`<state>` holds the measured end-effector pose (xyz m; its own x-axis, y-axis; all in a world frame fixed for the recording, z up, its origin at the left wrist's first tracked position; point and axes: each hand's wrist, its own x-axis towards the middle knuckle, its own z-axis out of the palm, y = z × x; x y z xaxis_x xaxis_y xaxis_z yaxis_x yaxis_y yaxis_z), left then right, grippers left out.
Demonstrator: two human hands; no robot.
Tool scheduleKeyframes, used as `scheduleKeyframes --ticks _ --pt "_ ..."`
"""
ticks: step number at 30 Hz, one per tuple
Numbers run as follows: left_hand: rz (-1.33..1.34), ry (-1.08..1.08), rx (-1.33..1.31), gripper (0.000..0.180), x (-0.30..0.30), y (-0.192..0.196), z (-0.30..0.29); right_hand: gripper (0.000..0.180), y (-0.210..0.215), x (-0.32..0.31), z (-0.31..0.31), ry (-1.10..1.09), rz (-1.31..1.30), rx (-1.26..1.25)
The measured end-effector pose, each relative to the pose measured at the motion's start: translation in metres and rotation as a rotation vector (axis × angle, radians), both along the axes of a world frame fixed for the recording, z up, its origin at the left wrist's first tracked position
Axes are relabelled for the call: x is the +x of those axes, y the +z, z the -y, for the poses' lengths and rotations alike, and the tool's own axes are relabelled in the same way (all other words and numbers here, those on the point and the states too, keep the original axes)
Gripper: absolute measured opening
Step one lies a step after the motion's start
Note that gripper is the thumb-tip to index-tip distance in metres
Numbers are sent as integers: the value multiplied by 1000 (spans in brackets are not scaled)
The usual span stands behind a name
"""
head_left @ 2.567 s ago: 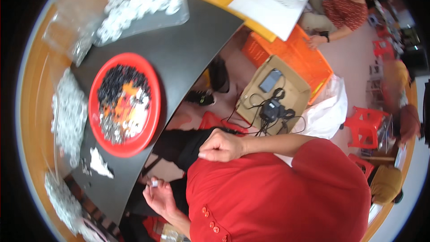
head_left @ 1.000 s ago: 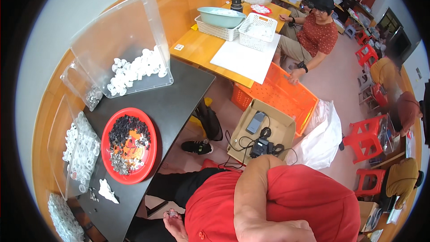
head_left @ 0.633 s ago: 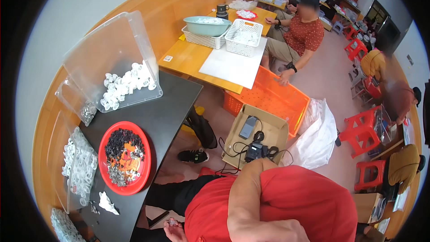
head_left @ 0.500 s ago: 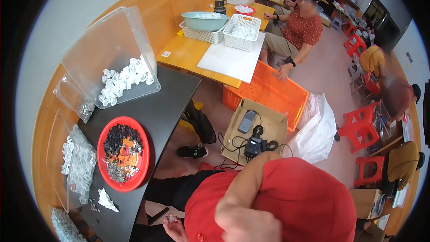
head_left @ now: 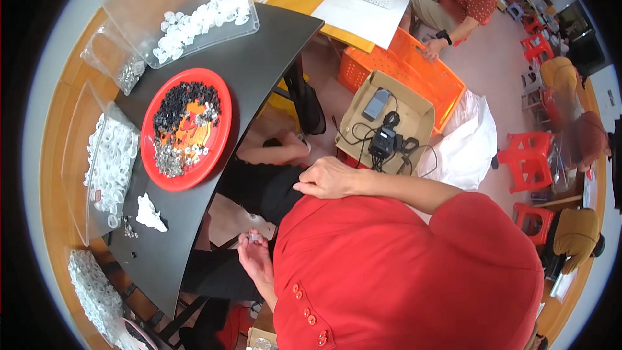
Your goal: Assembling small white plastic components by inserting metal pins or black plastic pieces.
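A clear plastic bag (head_left: 107,162) of white rings lies at the black table's (head_left: 259,58) left edge; another clear bag (head_left: 120,65) sits near its far-left corner.

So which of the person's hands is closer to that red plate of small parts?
The left. The left hand sits low by the table's front edge, below and right of the red plate, pinching a small pale piece. The right hand rests farther right, over the lap.
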<state>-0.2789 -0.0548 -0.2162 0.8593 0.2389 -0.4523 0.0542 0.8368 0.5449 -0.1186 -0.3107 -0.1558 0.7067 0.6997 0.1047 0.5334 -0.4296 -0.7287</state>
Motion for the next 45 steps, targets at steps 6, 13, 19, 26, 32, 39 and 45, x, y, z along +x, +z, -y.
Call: scheduleKeyframes --ticks 6,13,19,26,32,39,45 --pt "59 -14 -62 13 1 -4 6 34 18 -16 6 -66 -72 -112" --pt "118 25 -57 13 -8 2 -1 29 21 -28 11 -163 -42 -40" --pt "116 15 -59 12 -5 1 6 25 -10 -13 33 -409 -286 88" --pt "90 55 -46 11 -9 0 -4 23 -14 -5 20 -329 -346 -74" --pt "65 58 -103 10 -5 -4 4 22 -24 -5 28 -361 -345 -73" --pt "65 67 -45 14 -4 -8 1 21 -22 1 20 -322 -317 -96" --pt "56 49 -24 15 -2 -8 0 21 -9 3 18 -340 -263 -69"
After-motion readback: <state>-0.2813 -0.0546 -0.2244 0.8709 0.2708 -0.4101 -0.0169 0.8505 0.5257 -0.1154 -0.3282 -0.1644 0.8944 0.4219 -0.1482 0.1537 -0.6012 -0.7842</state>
